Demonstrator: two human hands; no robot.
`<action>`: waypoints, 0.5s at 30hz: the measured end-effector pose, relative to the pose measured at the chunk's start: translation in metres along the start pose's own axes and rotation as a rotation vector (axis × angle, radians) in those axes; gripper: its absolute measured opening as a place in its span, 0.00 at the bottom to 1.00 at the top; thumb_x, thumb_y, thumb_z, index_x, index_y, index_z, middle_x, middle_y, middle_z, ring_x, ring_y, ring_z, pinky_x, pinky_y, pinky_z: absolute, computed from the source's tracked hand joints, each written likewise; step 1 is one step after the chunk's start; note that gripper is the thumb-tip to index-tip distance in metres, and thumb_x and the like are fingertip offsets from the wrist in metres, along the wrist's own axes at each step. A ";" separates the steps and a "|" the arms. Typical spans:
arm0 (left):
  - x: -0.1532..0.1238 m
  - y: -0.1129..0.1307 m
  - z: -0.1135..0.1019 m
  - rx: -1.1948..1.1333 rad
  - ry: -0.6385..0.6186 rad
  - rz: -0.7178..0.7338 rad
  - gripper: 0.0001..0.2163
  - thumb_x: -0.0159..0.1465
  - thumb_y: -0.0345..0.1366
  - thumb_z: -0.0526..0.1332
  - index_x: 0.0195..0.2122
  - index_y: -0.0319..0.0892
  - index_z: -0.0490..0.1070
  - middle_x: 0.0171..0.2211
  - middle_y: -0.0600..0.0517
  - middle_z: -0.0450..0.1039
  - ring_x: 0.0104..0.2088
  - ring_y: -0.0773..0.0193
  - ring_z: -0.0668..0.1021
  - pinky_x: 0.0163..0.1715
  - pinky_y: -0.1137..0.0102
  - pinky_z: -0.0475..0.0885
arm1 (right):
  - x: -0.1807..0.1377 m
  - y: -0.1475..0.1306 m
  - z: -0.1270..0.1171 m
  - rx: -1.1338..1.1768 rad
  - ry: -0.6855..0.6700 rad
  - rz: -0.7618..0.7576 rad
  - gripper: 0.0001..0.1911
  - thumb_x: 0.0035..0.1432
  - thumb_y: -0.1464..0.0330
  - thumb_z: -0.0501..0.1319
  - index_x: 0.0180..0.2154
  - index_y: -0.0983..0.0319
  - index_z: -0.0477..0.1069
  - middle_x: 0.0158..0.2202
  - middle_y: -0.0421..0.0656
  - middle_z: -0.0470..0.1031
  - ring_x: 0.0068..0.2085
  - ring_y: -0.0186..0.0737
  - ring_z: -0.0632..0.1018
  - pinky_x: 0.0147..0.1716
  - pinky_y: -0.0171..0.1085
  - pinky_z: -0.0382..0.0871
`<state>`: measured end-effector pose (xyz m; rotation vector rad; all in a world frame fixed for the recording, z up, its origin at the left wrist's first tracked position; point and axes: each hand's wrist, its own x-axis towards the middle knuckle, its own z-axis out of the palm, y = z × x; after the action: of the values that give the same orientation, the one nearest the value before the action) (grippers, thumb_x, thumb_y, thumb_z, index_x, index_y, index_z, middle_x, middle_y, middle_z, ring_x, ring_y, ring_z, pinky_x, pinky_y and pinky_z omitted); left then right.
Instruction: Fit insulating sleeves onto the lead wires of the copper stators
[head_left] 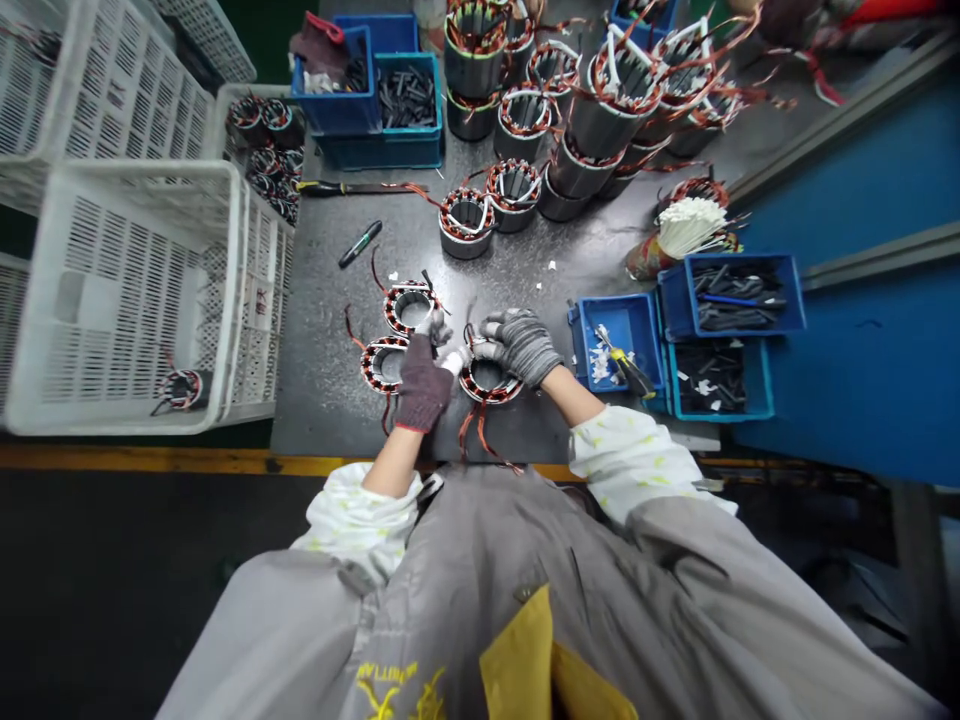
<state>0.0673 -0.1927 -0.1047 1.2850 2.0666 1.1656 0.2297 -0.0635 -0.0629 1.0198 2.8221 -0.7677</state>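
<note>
A wire-wound motor stator (489, 394) lies on the dark bench in front of me, its red-brown lead wires trailing toward the front edge. My left hand (427, 375), in a dark maroon glove with white fingertips, is at its left side. The fingers are curled, and whatever they pinch is too small to make out. From the right, my right hand (521, 345), in a grey striped glove, bends closed over the stator's upper rim; its fingertips hide what they grip. Left of my hands lie two more stators, an upper one (410, 308) and a lower one (381, 364).
Stacked stators (585, 160) stand at the back. A marker (361, 244) and a yellow-handled screwdriver (322, 188) lie at left. White crates (232, 300) flank the bench. A blue tray (619, 310) with a yellow-handled tool and bins of black sleeves (750, 300) are at right.
</note>
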 end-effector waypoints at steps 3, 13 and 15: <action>-0.020 -0.006 0.019 0.080 -0.015 -0.107 0.25 0.67 0.43 0.68 0.64 0.44 0.68 0.59 0.41 0.78 0.59 0.50 0.81 0.61 0.53 0.77 | 0.004 -0.005 0.008 0.142 0.073 -0.119 0.13 0.72 0.64 0.61 0.46 0.58 0.85 0.54 0.47 0.85 0.57 0.51 0.80 0.66 0.54 0.66; -0.047 0.058 0.010 0.502 -0.176 0.106 0.28 0.68 0.45 0.67 0.68 0.48 0.68 0.62 0.41 0.77 0.68 0.41 0.72 0.75 0.38 0.47 | -0.011 0.068 -0.018 0.863 0.592 0.230 0.17 0.70 0.56 0.58 0.40 0.56 0.83 0.43 0.52 0.84 0.49 0.53 0.84 0.53 0.62 0.78; -0.055 0.074 0.022 0.593 -0.385 0.103 0.25 0.68 0.44 0.67 0.65 0.48 0.72 0.56 0.39 0.80 0.62 0.39 0.76 0.71 0.34 0.52 | -0.021 0.081 -0.010 1.127 0.645 0.256 0.25 0.67 0.45 0.53 0.39 0.53 0.81 0.40 0.50 0.84 0.48 0.55 0.83 0.53 0.65 0.77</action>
<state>0.1465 -0.2164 -0.0586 1.7308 2.1283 0.2846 0.2967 -0.0179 -0.0854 1.9599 2.4025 -2.4647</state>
